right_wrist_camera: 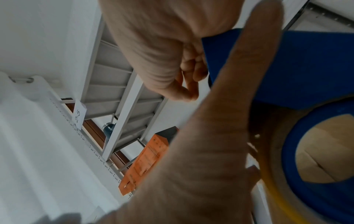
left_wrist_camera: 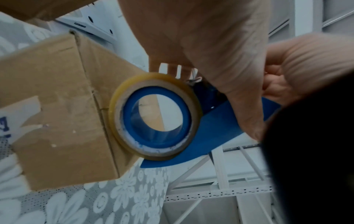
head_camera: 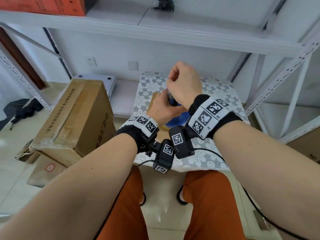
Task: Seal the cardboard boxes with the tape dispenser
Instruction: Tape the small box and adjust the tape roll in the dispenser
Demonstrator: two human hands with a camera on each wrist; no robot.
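A small cardboard box stands on the table with a flowered lace cloth. My left hand grips the blue tape dispenser just over the box's near end. Its yellowish tape roll sits against the box edge. My right hand is raised above the dispenser, thumb and fingers pinched together. A clear strip of tape seems to run up to them; it is hard to make out.
A large worn cardboard box leans at the left beside the table, with flattened boxes on the floor below it. White metal shelving surrounds the table. An orange box lies on the upper shelf. My knees are under the table's near edge.
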